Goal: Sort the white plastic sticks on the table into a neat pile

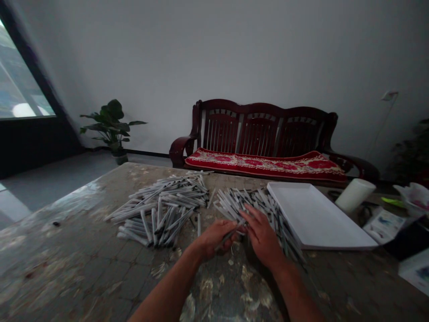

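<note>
Just in front of me, at the near edge of a loose pile of slim pens (231, 203), both my hands meet. My left hand (214, 237) is closed around a pen (226, 237) with a pale barrel; whether more than one is in it I cannot tell. Close against it on the right, my right hand (263, 239) reaches over the pile with its fingers stretched out and apart, the fingertips at the pens. Its thumb is hidden. A larger heap of similar pens (167, 203), whitish with dark ends, lies to the left.
A shallow white tray (321, 214) stands right of the pens. Beyond it are a white roll (355, 195), a printed box (384, 225) and a plastic bag (414, 197). A wooden bench (261, 129) with a red cover is behind the patterned table (110, 277).
</note>
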Tool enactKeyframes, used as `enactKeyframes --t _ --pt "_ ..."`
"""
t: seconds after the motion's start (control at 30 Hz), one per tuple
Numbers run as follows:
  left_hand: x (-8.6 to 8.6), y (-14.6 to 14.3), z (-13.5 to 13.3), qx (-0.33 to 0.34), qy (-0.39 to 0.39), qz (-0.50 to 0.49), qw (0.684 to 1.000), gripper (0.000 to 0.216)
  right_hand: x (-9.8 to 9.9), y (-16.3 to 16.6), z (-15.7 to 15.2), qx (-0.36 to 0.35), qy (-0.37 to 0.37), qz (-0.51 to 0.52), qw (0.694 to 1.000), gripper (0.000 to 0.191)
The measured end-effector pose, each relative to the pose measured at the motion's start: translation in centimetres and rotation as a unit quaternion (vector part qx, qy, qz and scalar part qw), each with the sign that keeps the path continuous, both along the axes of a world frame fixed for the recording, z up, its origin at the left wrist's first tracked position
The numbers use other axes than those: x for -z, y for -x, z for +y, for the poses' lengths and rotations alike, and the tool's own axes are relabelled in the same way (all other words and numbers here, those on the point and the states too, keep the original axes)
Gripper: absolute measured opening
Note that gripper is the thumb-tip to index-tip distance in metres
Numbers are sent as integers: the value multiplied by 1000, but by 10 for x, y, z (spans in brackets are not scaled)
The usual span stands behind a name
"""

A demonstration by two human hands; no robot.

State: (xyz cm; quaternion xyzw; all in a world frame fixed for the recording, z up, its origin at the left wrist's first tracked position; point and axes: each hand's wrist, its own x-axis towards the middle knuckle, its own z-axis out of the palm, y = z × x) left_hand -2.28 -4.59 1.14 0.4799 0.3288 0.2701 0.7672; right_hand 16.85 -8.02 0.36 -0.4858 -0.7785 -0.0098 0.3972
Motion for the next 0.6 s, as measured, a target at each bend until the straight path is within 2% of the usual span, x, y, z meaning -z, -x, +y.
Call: enactKeyframes --t 0.07,0.1,0.17,0.27,0.33,0.4,0.5,0.6 --pt "0 4 1 44 33 -7 998 50 0 2 -1 -25 27 -12 999 39" --pt "0 5 2 40 42 -10 998 49 0 3 -1 -22 43 -4 999 36" --pt "1 5 3 -20 33 -26 999 45 -1 3 -3 3 84 30 996 29" --pt "2 0 4 -128 -41 -88 987 42 -4 7 -6 13 185 113 976 30" --pt "3 -6 2 -151 -72 -124 978 47 -5 11 -8 -13 257 167 952 32" --pt "4 -13 -1 -167 -66 -138 974 48 -6 17 -9 -45 303 206 929 33" --pt "7 -20 -1 -217 -27 -132 967 48 -4 25 -8 -54 324 224 917 36" --pt "10 -20 6 -301 -3 -115 947 47 0 30 -7 6 298 160 941 35"
